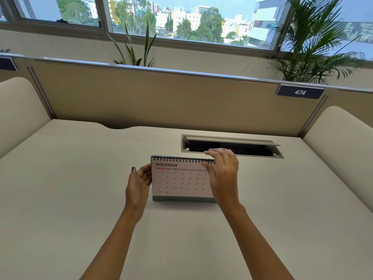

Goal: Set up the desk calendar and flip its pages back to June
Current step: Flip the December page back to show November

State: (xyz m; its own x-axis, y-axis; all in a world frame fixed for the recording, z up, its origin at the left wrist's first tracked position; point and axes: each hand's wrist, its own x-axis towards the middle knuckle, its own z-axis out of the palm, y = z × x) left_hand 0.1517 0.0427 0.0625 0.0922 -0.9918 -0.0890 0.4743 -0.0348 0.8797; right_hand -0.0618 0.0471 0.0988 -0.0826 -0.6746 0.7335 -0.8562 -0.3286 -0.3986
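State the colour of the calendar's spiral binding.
Black, along the top edge of the calendar; the head view shows it.

White calendar (181,179) page, grey base, black spiral, on cream desk (80,178).

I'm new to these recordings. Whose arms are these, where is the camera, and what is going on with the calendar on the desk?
There is no machine here: the two bare arms belong to a person, and the single picture comes from a camera worn on their head, looking forward and down.

A spiral-bound desk calendar stands upright on the pale desk, showing NOVEMBER. The left hand steadies its left edge with open fingers. The right hand is at the top right corner by the spiral binding; whether it has gripped a page cannot be told.

Behind lie an open cable hatch, a partition with a 474 label, plants and windows.
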